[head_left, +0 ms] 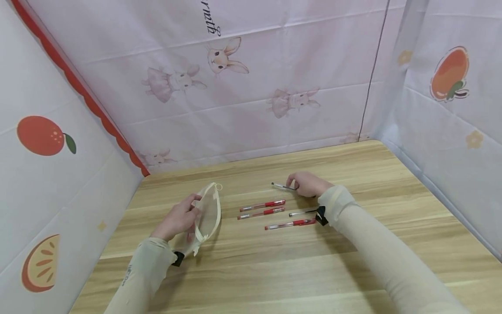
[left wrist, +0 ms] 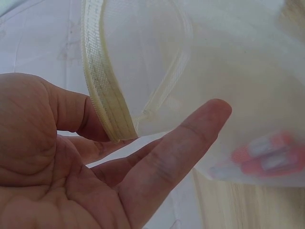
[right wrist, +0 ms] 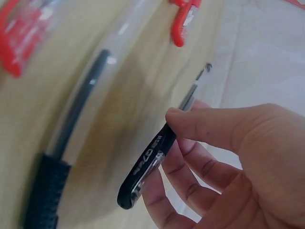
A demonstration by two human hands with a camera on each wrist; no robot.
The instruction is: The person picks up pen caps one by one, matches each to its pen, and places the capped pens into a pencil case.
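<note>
My left hand (head_left: 179, 219) grips the zippered edge of a translucent mesh pouch (head_left: 210, 211), whose mouth gapes toward the right. Through the mesh in the left wrist view, red-and-clear pens (left wrist: 274, 155) show inside the pouch. Thumb and fingers of my right hand (head_left: 307, 184) pinch a black-capped gel pen (right wrist: 155, 155), its clear end pointing left in the head view. Below that hand lie another black pen (head_left: 302, 213) and a red-capped pen (head_left: 290, 225). Two more red pens (head_left: 262, 205) rest side by side between the hands.
The pens lie on a wood-grain table (head_left: 251, 270). Printed cloth walls (head_left: 243, 96) with rabbits and fruit enclose its back and sides. A ring pull (head_left: 218, 187) hangs at the pouch's far corner. Dark wrist straps (head_left: 321, 216) show at both sleeves.
</note>
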